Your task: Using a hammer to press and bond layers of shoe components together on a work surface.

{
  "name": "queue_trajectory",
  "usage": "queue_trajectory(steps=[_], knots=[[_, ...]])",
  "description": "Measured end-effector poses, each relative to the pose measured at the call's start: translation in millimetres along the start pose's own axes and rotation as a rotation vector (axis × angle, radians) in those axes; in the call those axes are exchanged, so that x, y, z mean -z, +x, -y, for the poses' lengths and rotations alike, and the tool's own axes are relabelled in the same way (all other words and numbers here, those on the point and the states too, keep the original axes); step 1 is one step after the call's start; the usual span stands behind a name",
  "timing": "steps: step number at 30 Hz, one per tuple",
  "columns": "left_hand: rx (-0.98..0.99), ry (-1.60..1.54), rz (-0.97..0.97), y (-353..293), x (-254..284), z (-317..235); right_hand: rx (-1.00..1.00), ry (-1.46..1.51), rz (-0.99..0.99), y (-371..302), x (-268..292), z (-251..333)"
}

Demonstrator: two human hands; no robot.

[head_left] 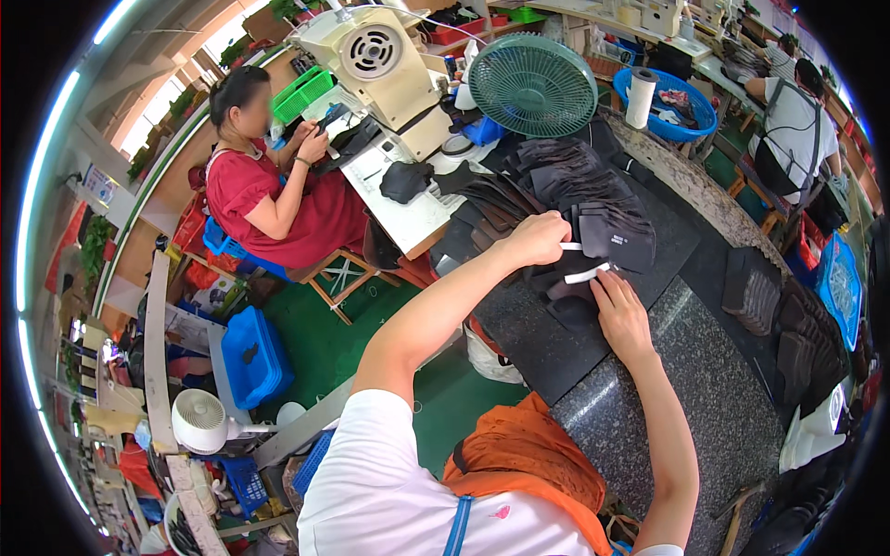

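On the dark bench, a black flat cut piece lies in front of me, with a white strip across it. My right hand rests on it, fingers stretched out and tips at the strip's right end. My left hand is closed in a pinch, and a second short white strip sticks out from its fingertips. Just beyond, overlapping black pieces with small white print fan out in a row. Part of the work under my left hand is hidden.
A green fan stands behind the pieces, beside a cream sewing machine. To the left a co-worker in red sits handling dark material. More black stacks lie on the right. A blue basin holds a white spool at its edge.
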State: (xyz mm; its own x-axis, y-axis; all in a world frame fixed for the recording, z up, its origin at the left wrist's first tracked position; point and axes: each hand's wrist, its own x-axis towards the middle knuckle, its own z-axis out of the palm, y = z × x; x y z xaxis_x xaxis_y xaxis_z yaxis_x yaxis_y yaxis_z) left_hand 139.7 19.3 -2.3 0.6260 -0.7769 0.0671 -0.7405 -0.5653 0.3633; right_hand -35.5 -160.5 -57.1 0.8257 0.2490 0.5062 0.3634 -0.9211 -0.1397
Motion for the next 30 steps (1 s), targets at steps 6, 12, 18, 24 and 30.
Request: queue_trajectory(steps=[6,12,18,24,30], knots=[[0.095,-0.548,0.278,-13,22,18,0.015,0.262,-0.164,4,29,8],[0.027,-0.022,0.059,-72,1,-5,-0.444,0.591,-0.135,-35,73,-4],[-0.223,0.002,-0.197,-37,-32,-36,-0.543,0.375,-0.236,-52,94,1],[-0.349,0.351,-0.241,1,-50,-24,-0.749,0.112,-0.469,-70,132,8],[-0.186,-0.531,0.068,-83,-47,-114,-0.174,0.024,-0.123,-144,115,65]])
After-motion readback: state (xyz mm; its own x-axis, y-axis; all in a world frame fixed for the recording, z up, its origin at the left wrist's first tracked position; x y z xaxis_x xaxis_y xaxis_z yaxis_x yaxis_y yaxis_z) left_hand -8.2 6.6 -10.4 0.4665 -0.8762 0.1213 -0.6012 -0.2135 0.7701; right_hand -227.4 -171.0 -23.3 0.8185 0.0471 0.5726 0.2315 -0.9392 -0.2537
